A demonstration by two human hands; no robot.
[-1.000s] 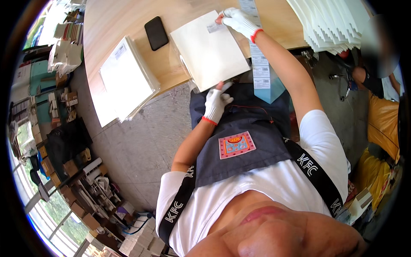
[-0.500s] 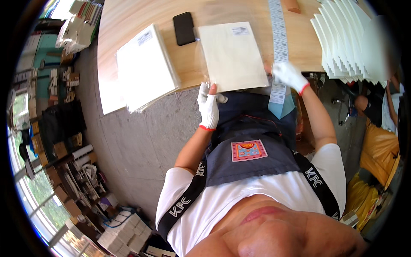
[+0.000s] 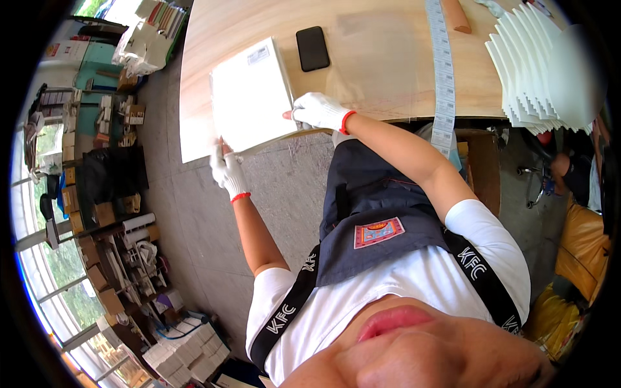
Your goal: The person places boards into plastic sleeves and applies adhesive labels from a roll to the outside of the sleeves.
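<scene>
A stack of white, flat packets in clear plastic (image 3: 252,97) lies on the left part of the table, with a small printed label near the top one's far edge. My left hand (image 3: 228,173), in a white glove with a bare thumb, grips the stack's near left corner. Across my body reaches my right hand (image 3: 320,111), gloved alike, pinching the right edge near the table's front. Sheer plastic sleeves (image 3: 378,64) lie flat to the right of the stack. A black phone (image 3: 312,49) rests between stack and sleeves.
A long strip of labels (image 3: 442,71) hangs over the table's front edge. Fanned white folded sheets (image 3: 527,71) stand at the right, near an orange-brown cylinder (image 3: 457,16). Shelves with boxes (image 3: 123,258) line the left; another person (image 3: 576,171) is partly seen at the far right.
The labelled packet has gone from the middle of the table, leaving the sleeves bare there. Both hands have moved left to the stack. The view has shifted a little.
</scene>
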